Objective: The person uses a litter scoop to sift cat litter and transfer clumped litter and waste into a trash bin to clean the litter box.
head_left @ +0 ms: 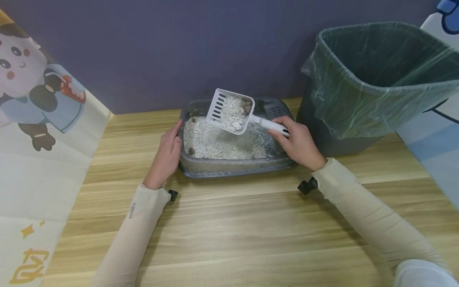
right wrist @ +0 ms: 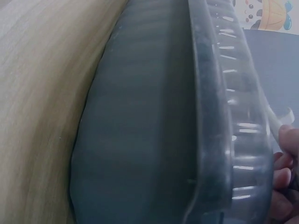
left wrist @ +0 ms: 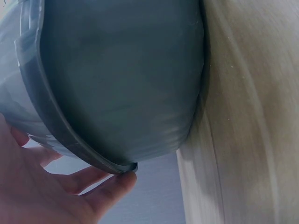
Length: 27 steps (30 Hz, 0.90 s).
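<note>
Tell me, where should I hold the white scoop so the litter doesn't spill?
Hold the white scoop by its handle, coming from the right side, as the right hand does now with its fingers wrapped around it. The slotted bowl is loaded with litter and clumps above the litter tray, so gripping the bare handle probably keeps it level and your hand clean.

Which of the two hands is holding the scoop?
The right hand grips the white scoop by its handle; the left hand only rests against the litter tray.

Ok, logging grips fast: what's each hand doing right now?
Left hand: open, resting against the litter tray.
Right hand: gripping the scoop.
</note>
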{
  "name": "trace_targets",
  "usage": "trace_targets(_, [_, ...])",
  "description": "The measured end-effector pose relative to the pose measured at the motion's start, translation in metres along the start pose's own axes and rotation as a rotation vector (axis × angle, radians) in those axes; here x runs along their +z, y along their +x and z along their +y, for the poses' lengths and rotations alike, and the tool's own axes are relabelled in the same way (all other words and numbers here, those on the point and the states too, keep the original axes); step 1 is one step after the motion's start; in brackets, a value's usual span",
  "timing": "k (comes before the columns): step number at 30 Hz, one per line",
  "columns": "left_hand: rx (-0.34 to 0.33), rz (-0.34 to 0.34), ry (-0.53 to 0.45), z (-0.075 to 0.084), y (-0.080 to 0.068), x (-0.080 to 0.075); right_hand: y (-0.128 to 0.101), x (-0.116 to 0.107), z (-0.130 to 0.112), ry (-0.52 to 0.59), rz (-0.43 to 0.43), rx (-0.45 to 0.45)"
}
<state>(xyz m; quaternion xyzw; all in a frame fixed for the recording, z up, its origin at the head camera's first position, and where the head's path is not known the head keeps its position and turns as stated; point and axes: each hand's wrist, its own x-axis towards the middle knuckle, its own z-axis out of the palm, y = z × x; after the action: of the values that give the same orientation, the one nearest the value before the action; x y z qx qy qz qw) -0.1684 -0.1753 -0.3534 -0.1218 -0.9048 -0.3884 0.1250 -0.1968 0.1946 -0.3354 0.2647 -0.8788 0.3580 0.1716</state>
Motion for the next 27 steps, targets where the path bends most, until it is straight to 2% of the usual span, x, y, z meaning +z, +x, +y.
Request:
trace_targets(9, [0.009, 0.007, -0.01, -0.0024, 0.0, -0.0008, -0.0016, -0.0001, 0.0029, -0.002, 0.026, -0.006])
trace_targets(18, [0.013, 0.005, -0.009, -0.0026, 0.0002, -0.0004, -0.0026, -0.0006, 0.0032, -0.013, -0.047, 0.037])
trace_targets(27, [0.008, 0.005, -0.006, -0.0045, 0.0004, 0.0012, -0.0005, -0.0046, -0.0003, 0.005, -0.093, 0.005])
